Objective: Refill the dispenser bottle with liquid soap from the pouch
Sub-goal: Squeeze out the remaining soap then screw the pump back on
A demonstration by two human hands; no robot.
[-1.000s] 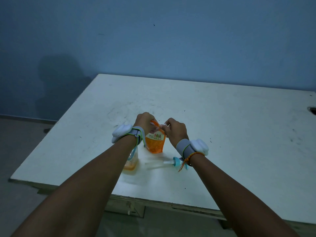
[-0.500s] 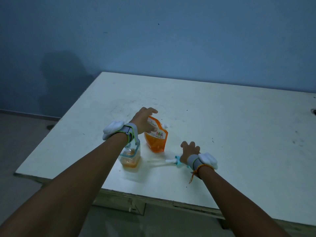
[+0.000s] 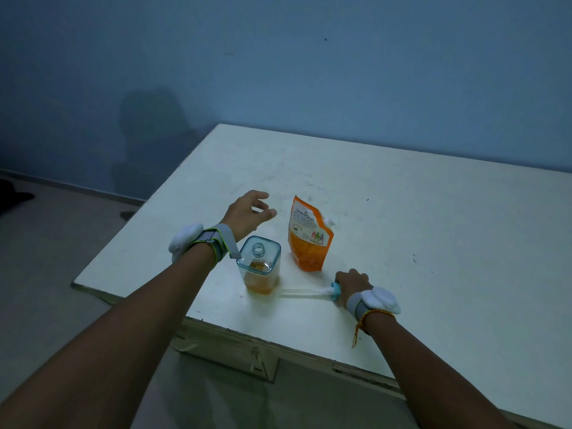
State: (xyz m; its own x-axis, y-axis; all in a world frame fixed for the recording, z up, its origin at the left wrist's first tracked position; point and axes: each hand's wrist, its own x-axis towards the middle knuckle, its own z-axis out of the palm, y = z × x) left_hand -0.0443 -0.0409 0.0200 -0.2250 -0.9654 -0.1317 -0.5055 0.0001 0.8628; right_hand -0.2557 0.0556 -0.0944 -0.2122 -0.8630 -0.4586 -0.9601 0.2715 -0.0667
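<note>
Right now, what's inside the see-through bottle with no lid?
The dispenser bottle holds a little orange liquid soap at the bottom; the rest looks empty. Its neck is open, so nothing covers the inside.

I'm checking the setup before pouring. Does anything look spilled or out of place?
No spill shows. The bottle stands open, with little soap in it. Its pump lies flat on the table under the right hand. The pouch stands upright, and the left hand hovers open.
</note>
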